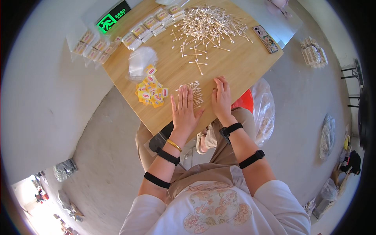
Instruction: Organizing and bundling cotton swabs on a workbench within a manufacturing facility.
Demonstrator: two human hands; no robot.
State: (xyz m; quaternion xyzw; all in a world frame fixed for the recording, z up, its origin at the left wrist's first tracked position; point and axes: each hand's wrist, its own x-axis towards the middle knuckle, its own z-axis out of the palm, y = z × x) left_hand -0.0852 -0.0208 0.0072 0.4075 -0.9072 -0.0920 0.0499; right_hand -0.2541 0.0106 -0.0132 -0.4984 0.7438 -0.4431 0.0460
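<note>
Yellow-red labels lie left of left hand, below clear bags.

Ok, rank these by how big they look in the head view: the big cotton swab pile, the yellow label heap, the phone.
1. big cotton swab pile
2. yellow label heap
3. phone

The pile lies farthest from the camera yet looks largest.

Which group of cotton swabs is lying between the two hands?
The small neat bundle of cotton swabs, lying side by side between the left hand and right hand. The big loose pile lies far off.
</note>
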